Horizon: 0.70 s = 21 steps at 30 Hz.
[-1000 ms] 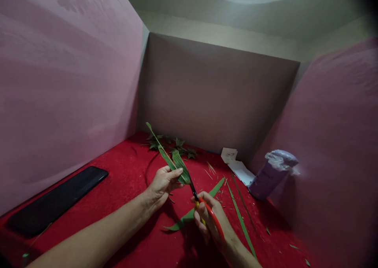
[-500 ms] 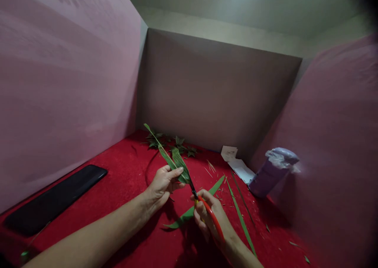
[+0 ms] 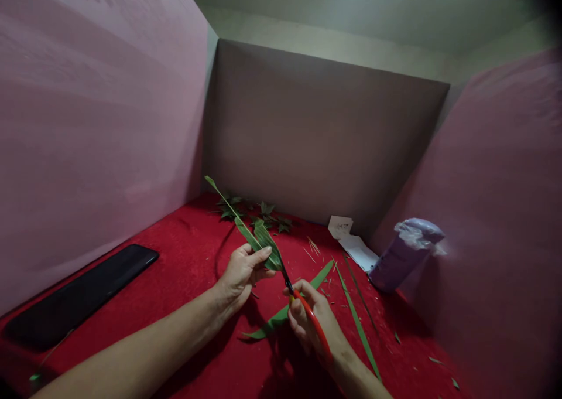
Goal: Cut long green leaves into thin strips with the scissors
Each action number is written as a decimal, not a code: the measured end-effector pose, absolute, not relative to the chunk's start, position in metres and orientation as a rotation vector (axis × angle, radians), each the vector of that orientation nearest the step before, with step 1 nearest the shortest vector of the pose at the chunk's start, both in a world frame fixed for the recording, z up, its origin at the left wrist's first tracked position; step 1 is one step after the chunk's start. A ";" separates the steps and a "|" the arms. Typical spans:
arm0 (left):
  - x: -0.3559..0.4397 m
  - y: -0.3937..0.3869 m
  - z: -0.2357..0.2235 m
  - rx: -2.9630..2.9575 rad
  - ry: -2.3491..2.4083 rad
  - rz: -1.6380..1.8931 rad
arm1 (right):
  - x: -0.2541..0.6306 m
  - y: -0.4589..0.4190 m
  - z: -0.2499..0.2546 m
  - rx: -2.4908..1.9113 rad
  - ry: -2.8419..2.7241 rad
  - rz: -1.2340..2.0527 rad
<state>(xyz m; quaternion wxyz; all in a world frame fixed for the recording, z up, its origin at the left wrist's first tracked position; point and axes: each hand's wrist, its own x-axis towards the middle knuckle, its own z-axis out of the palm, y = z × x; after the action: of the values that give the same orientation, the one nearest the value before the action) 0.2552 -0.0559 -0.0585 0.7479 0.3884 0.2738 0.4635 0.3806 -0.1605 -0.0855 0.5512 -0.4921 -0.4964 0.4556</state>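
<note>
The left hand [image 3: 239,272] pinches a long green leaf [image 3: 254,241]. Just beside the leaf, the right hand [image 3: 309,320] grips red scissors [image 3: 307,314], blades touching the leaf's end.

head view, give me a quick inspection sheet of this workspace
surface: red cloth, strewn with small green and straw scraps
job's things: long green leaf held up; red-handled scissors, blades at the leaf's lower end
clutter: cut leaf strips, leafy sprigs, white papers, purple cup, black phone
grips: left hand pinches the leaf; right hand holds the scissors
cables: nothing seen
surroundings: pink side panels, grey back board
</note>
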 end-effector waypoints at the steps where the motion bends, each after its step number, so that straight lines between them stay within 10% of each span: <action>1: 0.255 -0.056 -0.059 0.854 0.596 1.013 | 0.381 -0.160 -0.086 -1.169 -1.171 1.077; 21: 0.255 -0.061 -0.057 0.852 0.608 1.009 | 0.387 -0.155 -0.103 -1.135 -1.094 1.075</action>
<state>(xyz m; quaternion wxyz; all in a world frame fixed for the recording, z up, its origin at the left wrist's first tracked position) 0.2548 -0.0610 -0.0569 0.7474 0.3893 0.2778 0.4611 0.3873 -0.1548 -0.1034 0.5783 -0.4853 -0.4679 0.4595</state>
